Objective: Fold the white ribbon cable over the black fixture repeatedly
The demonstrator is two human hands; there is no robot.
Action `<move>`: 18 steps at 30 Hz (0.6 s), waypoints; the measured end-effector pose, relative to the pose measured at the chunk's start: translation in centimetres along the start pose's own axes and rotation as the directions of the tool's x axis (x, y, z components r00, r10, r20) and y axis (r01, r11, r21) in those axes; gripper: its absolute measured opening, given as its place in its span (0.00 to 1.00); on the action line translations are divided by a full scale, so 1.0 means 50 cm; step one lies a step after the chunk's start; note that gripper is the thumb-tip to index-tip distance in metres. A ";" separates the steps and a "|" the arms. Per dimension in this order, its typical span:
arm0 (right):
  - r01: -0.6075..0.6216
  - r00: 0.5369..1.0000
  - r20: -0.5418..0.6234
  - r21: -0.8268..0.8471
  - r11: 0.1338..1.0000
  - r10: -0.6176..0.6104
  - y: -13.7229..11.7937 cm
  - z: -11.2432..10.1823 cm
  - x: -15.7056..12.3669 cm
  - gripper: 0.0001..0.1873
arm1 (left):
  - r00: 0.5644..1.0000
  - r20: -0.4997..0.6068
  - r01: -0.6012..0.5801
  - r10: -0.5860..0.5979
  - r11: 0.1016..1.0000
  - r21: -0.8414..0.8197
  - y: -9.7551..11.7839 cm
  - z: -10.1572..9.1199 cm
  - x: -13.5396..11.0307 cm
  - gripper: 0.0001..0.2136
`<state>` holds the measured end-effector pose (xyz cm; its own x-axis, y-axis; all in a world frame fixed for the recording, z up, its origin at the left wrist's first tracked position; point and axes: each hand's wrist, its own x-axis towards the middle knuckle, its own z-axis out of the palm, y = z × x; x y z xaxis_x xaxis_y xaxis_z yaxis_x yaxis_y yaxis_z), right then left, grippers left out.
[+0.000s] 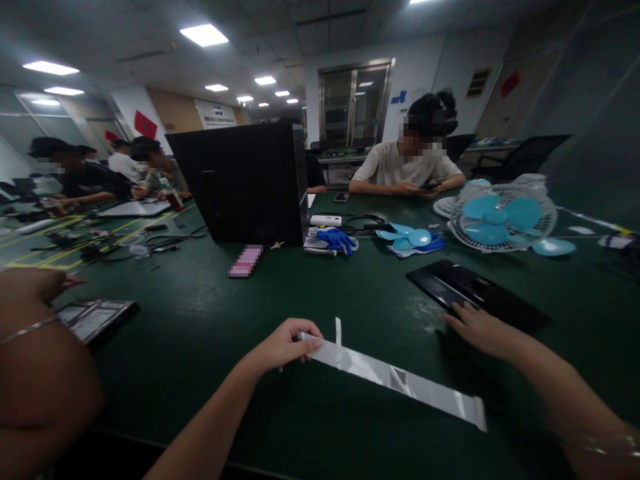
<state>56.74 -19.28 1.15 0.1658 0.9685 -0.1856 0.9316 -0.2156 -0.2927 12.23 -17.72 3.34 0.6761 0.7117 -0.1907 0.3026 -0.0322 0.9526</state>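
Note:
My left hand [295,343] pinches one end of a pale grey flat ribbon cable [370,365] between thumb and fingers. The cable stretches to the right, low over the green table, and has a thin strip sticking up near my grip and a wider connector at its far end. With fingers stretched out, my right hand [480,327] rests at the near edge of a glossy black flat panel-like object [475,290]. Whether those fingertips press on the panel or only lie against it, I cannot tell.
A large black computer case [240,187] stands ahead. Around it lie a pink blurred item [245,261], keys [277,245], blue gloves [337,241], blue fan blades [405,235] and a white fan [500,217]. At left, a person's arm [45,373] is beside a hard drive [100,317]. Another person sits opposite.

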 end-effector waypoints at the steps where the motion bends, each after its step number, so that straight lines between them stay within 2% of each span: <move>1: 0.013 0.999 0.037 -0.019 1.000 -0.012 -0.025 0.006 -0.010 0.38 | 1.000 0.004 -0.001 0.001 1.000 -0.008 -0.001 0.000 0.001 0.10; 4: 0.118 0.986 0.129 -0.097 0.988 -0.105 -0.104 0.019 -0.048 0.40 | 1.000 0.010 -0.002 0.002 1.000 -0.017 -0.002 0.001 0.002 0.11; 8: 0.350 0.919 0.225 -0.089 0.933 -0.323 -0.190 0.026 -0.101 0.39 | 1.000 0.017 0.012 -0.011 1.000 -0.017 -0.004 0.001 0.004 0.14; 13: 0.505 0.824 0.274 0.039 0.862 -0.495 -0.235 0.027 -0.138 0.34 | 0.999 0.040 0.030 -0.028 0.999 -0.032 -0.009 0.000 0.005 0.15; 18: 0.542 0.772 0.326 0.111 0.833 -0.545 -0.262 0.015 -0.159 0.32 | 0.998 0.042 0.054 -0.053 0.998 -0.026 -0.009 -0.002 0.006 0.13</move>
<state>42.95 -24.24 5.74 -0.4854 0.8250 -0.2895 0.8302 0.3312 -0.4483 12.24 -17.42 2.87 0.6870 0.6820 -0.2507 0.3211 0.0246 0.9467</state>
